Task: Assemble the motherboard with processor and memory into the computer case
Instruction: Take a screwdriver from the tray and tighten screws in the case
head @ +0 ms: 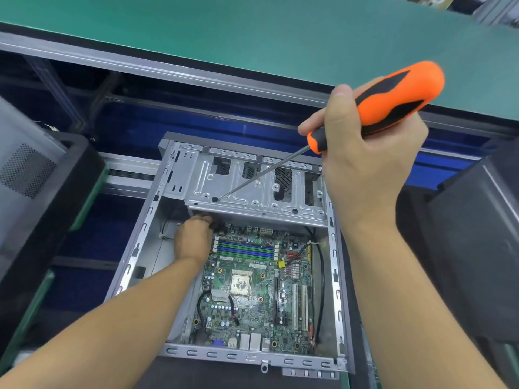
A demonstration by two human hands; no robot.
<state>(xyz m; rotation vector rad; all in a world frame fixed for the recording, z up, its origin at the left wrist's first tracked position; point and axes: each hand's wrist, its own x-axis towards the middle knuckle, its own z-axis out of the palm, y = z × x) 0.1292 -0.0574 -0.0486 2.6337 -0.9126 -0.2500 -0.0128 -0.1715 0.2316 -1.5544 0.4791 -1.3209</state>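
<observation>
Looking down into the open computer case (pixel 334 276), with the motherboard (pixel 252 310) lying flat on its floor, component side up, rear ports against the near rail. Carries the processor (pixel 240 284) near its middle, bare metal top showing, and the memory slots (pixel 245 249), blue and green, across its far end; cannot tell whether any stick sits in them. Has white expansion slots (pixel 299 304) on the right half, near a small finned heatsink (pixel 292 270) and a yellow tag (pixel 281 264), with a black cable (pixel 322 276) running between board and case wall.

Reaching in from the left, the left hand (pixel 192 238) at the board's far-left corner, knuckles up, fingers curled down under the lip of the drive cage (pixel 252 189). Fingertips hidden there, so cannot tell whether pinching anything or merely pressing.

Held well above the case, the right hand (pixel 365 169), fingers and thumb wrapped round the orange-and-black handle of the screwdriver (pixel 398 94). Slants the shaft down and to the left, tip over the top plate of the drive cage, apparently at a small round hole, contact not certain.

Rests on a dark surface (pixel 213 373), with the green-topped counter (pixel 252 29) running across the far side. Flanked by a second case (pixel 28 169) with a mesh vent on the left and a dark case (pixel 463 234) on the right.
</observation>
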